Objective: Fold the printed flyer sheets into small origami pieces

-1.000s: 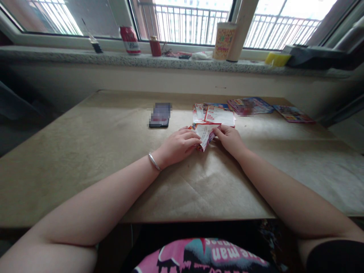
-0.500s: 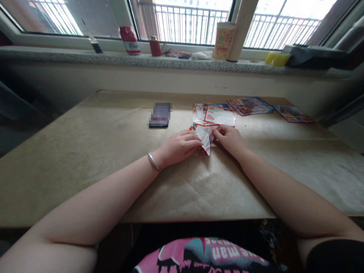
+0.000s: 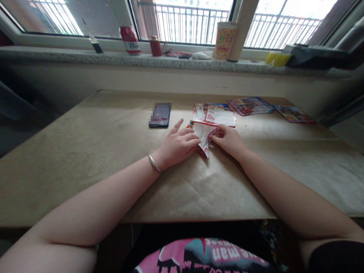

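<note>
A partly folded paper leaflet [image 3: 203, 134], white with red print and coloured edges, lies on the table [image 3: 93, 151] between my hands. One pointed corner of it faces me. My left hand [image 3: 182, 143] rests on its left side, thumb raised and fingers stretched out flat. At the leaflet's right edge, my right hand [image 3: 227, 138] pinches a folded part between thumb and fingers. Just behind it are several loose printed leaflets [image 3: 220, 115], one showing a white side with red marks.
A phone [image 3: 160, 115] lies left of the leaflets. Glossy stacks of printed leaflets [image 3: 250, 106] and another pile [image 3: 295, 113] are at the back right. On the stone windowsill [image 3: 110, 57] stand a drink can [image 3: 130, 40], a red bottle [image 3: 155, 46] and a patterned cup [image 3: 224, 40].
My left thumb has lifted away from the leaflet and its fingers have spread. The right hand has shifted slightly left, and the leaflet's near corner points a little lower.
</note>
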A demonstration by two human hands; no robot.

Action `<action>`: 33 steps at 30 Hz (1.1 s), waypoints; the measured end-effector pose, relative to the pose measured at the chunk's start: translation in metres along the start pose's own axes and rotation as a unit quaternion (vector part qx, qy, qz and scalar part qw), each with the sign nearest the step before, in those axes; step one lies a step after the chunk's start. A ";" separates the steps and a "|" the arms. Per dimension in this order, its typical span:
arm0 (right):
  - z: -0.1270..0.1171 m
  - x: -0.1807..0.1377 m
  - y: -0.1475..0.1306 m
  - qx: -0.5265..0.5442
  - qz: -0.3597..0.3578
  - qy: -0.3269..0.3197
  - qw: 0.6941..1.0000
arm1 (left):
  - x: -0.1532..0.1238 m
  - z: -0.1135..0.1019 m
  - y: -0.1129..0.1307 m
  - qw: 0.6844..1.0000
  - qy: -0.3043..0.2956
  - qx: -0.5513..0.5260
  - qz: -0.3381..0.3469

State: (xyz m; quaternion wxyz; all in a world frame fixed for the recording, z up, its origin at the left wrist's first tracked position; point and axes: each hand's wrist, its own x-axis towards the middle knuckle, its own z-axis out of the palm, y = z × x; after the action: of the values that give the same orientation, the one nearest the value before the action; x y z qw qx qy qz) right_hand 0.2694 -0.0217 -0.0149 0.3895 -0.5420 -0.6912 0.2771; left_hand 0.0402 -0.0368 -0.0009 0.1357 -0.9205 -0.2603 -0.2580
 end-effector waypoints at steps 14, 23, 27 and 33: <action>0.001 0.004 0.004 0.071 0.039 0.028 0.996 | 0.004 -0.006 0.011 0.996 -0.034 0.082 0.028; 0.004 0.004 0.003 0.081 0.043 0.014 0.996 | 0.006 -0.012 0.014 0.993 -0.085 0.074 0.021; 0.005 0.007 0.005 0.082 0.021 0.001 0.996 | 0.007 -0.014 0.022 0.992 -0.101 0.064 0.027; 0.007 0.008 0.004 0.089 -0.006 -0.020 0.996 | 0.009 -0.008 0.027 0.994 -0.107 0.020 0.019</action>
State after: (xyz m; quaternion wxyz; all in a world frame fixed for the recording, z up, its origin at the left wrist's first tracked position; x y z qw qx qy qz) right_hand 0.2652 -0.0129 -0.0202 0.4244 -0.4953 -0.6744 0.3459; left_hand 0.0579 -0.0587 0.0076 0.1308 -0.9445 -0.2611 -0.1502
